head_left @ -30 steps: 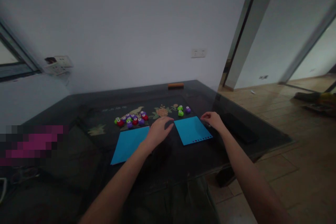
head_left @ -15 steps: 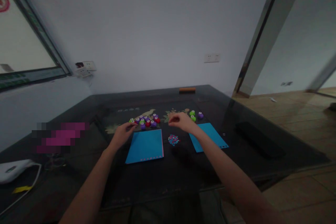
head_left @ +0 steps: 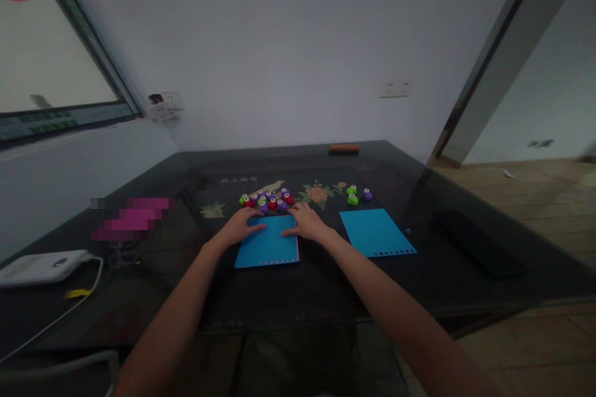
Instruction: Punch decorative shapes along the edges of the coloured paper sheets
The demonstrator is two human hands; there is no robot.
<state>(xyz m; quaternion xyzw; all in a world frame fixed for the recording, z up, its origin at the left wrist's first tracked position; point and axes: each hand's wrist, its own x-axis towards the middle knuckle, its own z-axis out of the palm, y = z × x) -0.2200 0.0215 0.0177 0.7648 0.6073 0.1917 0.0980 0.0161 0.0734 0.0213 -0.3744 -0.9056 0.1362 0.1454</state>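
Note:
My left hand (head_left: 239,227) lies at the left far corner of a blue punched sheet (head_left: 267,251), thumb and fingers apart. At the sheet's right edge is my right hand (head_left: 308,223), its thumb stretched over the paper and its fingers spread. A pink edge shows under the blue sheet. Just beyond my fingertips sits a cluster of small round toys with eyes (head_left: 272,205), in purple, green and red. A second blue sheet (head_left: 377,232) lies to the right. The heap of tiny coloured bits is out of sight, with my right hand and forearm over that area.
Green and purple eyed toys (head_left: 352,199) stand behind the right sheet. A long black case (head_left: 475,242) lies at the table's right, a brown block (head_left: 344,149) at its far edge. On the left are a white device with a cable (head_left: 44,267) and a blurred pink thing (head_left: 135,218).
My right hand has moved left and down onto the left sheet's right edge, its fingers opening from a pinch. My left hand has come onto the sheet. The camera view has shifted.

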